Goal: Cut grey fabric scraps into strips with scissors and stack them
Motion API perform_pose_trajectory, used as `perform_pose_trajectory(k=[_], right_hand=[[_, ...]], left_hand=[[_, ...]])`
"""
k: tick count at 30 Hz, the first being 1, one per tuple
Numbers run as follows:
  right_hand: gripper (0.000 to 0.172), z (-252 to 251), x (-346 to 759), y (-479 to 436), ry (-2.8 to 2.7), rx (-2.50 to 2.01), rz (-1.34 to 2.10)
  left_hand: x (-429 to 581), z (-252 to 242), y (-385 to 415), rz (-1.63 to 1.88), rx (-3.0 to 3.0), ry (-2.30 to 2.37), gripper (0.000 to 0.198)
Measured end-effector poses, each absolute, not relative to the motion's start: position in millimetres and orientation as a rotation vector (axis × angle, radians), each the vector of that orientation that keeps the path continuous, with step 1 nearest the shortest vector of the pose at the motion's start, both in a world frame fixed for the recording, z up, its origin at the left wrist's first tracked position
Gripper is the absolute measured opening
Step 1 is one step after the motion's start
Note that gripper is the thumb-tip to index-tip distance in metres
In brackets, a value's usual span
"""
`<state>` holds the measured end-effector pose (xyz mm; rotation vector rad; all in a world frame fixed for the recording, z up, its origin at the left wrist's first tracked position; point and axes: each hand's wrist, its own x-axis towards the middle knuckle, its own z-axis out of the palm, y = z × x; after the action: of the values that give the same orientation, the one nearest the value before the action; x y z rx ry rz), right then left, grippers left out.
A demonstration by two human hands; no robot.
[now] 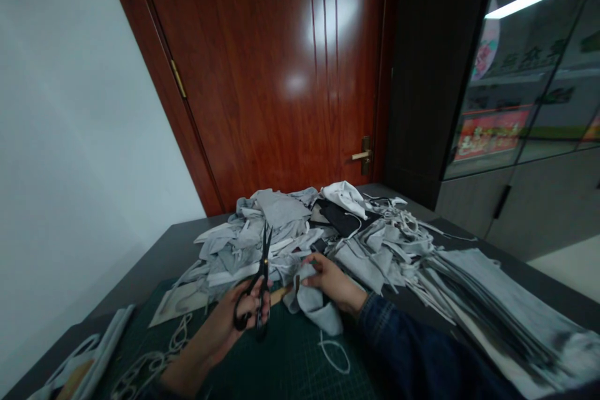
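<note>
A crumpled gray cloth point(313, 301) hangs from the right hand point(336, 282), its thumb and fingertips pinched shut on the upper edge; take that cloth as the clock's center, with the door at twelve. At ten o'clock, just beside it, the left hand point(228, 317) grips black scissors point(265, 260) by the handles, palm turned up, the blades pointing away and slightly parted. Between the two hands lies a tan strip point(279, 295), perhaps wood or card, too blurred to be sure. Beneath is a green cutting mat point(276, 353) with grid lines, and at five o'clock a thin white cord point(347, 362) curls on it. A heap of gray scraps point(276, 209) rises at eleven, a black cloth point(344, 217) with a white bundle point(344, 195) sits at one, and tangled cords point(405, 222) lie at two. Long gray strips point(506, 300) are stacked toward three, while more pale cord point(152, 359) loops between eight and nine. Beyond the dark table point(152, 265) stand a red-brown door point(262, 75) at twelve and a glass-fronted cabinet point(548, 200) at two.
</note>
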<state>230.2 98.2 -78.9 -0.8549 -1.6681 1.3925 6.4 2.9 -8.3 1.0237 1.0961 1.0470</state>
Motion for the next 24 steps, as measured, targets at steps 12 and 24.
perform_pose_trajectory(k=[12, 24], right_hand=[[0.054, -82.5, 245.7, 106.4, -1.305, -0.752, 1.368], [0.069, -75.1, 254.9, 103.9, -1.231, -0.604, 1.644]], left_hand=[[3.5, -5.2, -12.9, 0.526, 1.209, 1.106, 0.056], [-16.4, -36.8, 4.4, 0.367, 1.473, 1.277, 0.033]])
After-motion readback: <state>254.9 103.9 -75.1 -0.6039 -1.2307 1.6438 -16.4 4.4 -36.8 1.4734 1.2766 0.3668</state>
